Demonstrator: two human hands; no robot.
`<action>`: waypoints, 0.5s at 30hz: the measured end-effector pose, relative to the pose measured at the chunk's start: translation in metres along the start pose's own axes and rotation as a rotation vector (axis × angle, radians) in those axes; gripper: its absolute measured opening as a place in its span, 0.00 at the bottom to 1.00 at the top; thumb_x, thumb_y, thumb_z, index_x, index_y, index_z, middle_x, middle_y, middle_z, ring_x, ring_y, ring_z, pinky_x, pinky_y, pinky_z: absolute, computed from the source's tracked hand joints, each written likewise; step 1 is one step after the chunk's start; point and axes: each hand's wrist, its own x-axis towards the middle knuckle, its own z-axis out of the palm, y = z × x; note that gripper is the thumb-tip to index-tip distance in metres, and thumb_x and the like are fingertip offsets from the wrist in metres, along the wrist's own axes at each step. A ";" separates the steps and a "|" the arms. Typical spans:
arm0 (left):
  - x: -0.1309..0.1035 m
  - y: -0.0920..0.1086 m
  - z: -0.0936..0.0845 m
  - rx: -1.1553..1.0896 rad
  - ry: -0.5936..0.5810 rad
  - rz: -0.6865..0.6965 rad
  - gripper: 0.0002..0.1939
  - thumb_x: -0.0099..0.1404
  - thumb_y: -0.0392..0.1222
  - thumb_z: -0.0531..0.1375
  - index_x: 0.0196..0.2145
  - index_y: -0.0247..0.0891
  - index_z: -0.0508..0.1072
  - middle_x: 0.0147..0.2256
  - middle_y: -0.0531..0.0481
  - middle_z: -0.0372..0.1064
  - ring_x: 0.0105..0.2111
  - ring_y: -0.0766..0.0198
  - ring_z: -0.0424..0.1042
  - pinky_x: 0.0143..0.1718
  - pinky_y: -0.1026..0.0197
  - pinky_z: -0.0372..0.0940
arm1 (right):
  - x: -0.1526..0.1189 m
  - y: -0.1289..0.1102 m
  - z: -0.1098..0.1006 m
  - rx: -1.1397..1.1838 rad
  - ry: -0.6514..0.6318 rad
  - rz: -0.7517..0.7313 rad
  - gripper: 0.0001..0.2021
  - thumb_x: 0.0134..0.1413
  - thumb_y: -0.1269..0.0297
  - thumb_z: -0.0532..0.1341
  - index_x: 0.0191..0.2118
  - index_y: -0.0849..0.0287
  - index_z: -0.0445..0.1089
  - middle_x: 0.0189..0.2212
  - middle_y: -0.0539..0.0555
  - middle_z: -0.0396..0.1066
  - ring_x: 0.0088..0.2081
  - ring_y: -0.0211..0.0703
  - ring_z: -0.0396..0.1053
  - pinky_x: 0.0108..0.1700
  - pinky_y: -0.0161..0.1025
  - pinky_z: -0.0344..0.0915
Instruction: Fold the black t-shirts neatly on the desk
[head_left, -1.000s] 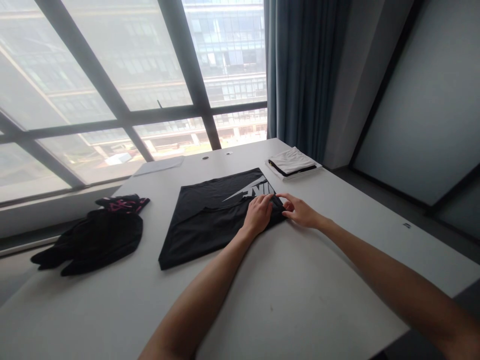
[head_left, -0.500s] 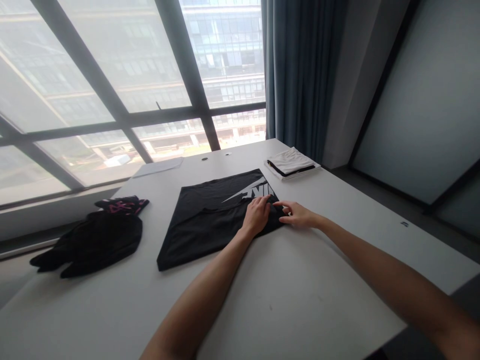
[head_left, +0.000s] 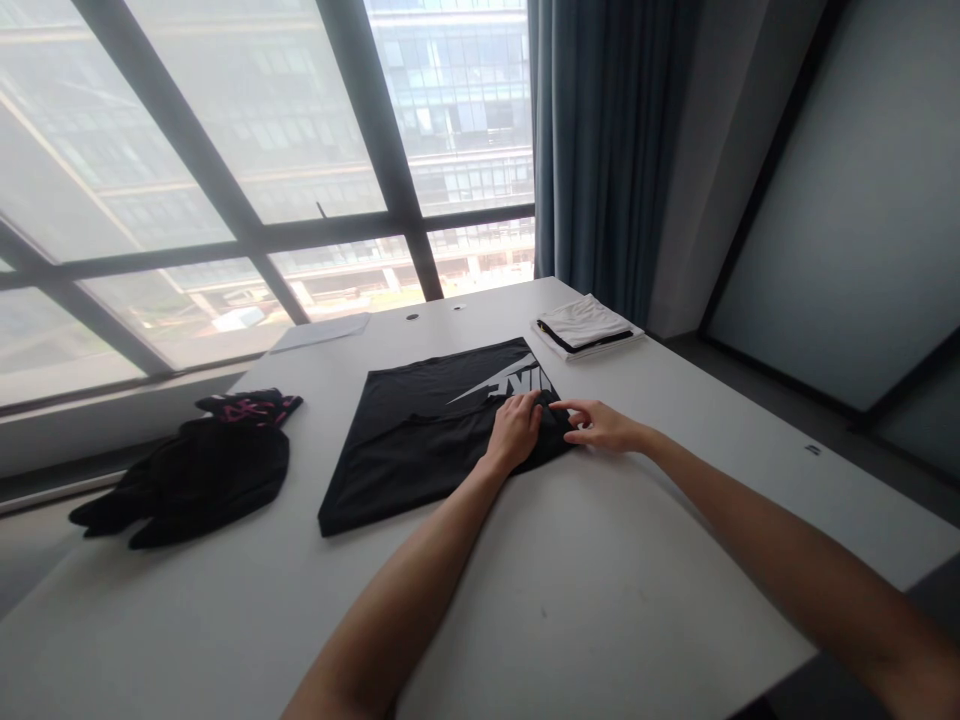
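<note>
A black T-shirt (head_left: 420, 450) with white lettering and a swoosh shape lies folded into a flat block on the white table. My left hand (head_left: 516, 430) rests on its right part, below the lettering, fingers laid over the cloth. At the shirt's right edge is my right hand (head_left: 604, 427), its index finger and thumb apart and touching the cloth there. Whether a bit of fabric sits between those fingers is hard to make out.
Folded white cloth with a black edge (head_left: 589, 325) lies at the back right of the table (head_left: 555, 600). On the left is a loose heap of black clothing (head_left: 202, 480) with pink marks. A pale sheet (head_left: 322, 332) lies near the window; a blue curtain (head_left: 600, 150) hangs behind.
The view has shifted slightly, so everything sits a little further right. Both hands keep nearly the same places on the shirt.
</note>
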 end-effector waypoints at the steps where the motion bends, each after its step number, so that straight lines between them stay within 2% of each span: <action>1: 0.000 0.000 -0.001 0.001 0.000 -0.002 0.18 0.75 0.41 0.51 0.59 0.41 0.68 0.54 0.45 0.72 0.57 0.55 0.68 0.59 0.51 0.62 | 0.000 0.001 -0.001 0.027 -0.001 0.008 0.35 0.51 0.60 0.67 0.65 0.62 0.63 0.24 0.43 0.65 0.26 0.36 0.60 0.32 0.35 0.58; 5: 0.000 0.003 -0.004 -0.001 0.000 0.025 0.17 0.74 0.40 0.52 0.58 0.41 0.70 0.53 0.45 0.73 0.56 0.56 0.69 0.59 0.52 0.62 | 0.002 0.003 -0.003 0.041 0.061 0.026 0.33 0.47 0.62 0.68 0.60 0.63 0.67 0.26 0.46 0.69 0.28 0.37 0.64 0.33 0.35 0.61; 8: -0.002 0.005 -0.005 0.005 -0.042 0.089 0.15 0.74 0.40 0.53 0.53 0.44 0.75 0.54 0.48 0.72 0.57 0.57 0.68 0.62 0.51 0.59 | 0.001 0.002 -0.002 0.037 0.010 0.066 0.31 0.46 0.65 0.66 0.59 0.64 0.68 0.22 0.43 0.67 0.25 0.35 0.62 0.30 0.34 0.59; 10: -0.003 0.005 -0.004 0.022 -0.113 0.124 0.15 0.74 0.43 0.54 0.53 0.46 0.76 0.57 0.49 0.71 0.61 0.56 0.65 0.66 0.47 0.54 | 0.000 0.001 -0.002 0.058 -0.024 0.100 0.31 0.47 0.66 0.65 0.59 0.64 0.67 0.20 0.42 0.65 0.23 0.34 0.60 0.27 0.33 0.56; 12: -0.005 0.005 -0.003 0.045 -0.208 0.121 0.17 0.74 0.47 0.54 0.57 0.48 0.73 0.61 0.49 0.67 0.65 0.53 0.59 0.67 0.42 0.50 | -0.001 0.002 -0.002 0.074 -0.036 0.141 0.31 0.47 0.67 0.65 0.60 0.64 0.66 0.19 0.42 0.66 0.22 0.34 0.59 0.25 0.32 0.54; 15: -0.006 0.006 -0.004 0.070 -0.325 0.087 0.22 0.74 0.50 0.53 0.62 0.50 0.67 0.66 0.49 0.59 0.69 0.49 0.51 0.67 0.34 0.47 | 0.000 0.008 -0.005 0.043 0.005 0.222 0.31 0.46 0.70 0.64 0.60 0.62 0.66 0.21 0.44 0.70 0.21 0.35 0.61 0.24 0.32 0.55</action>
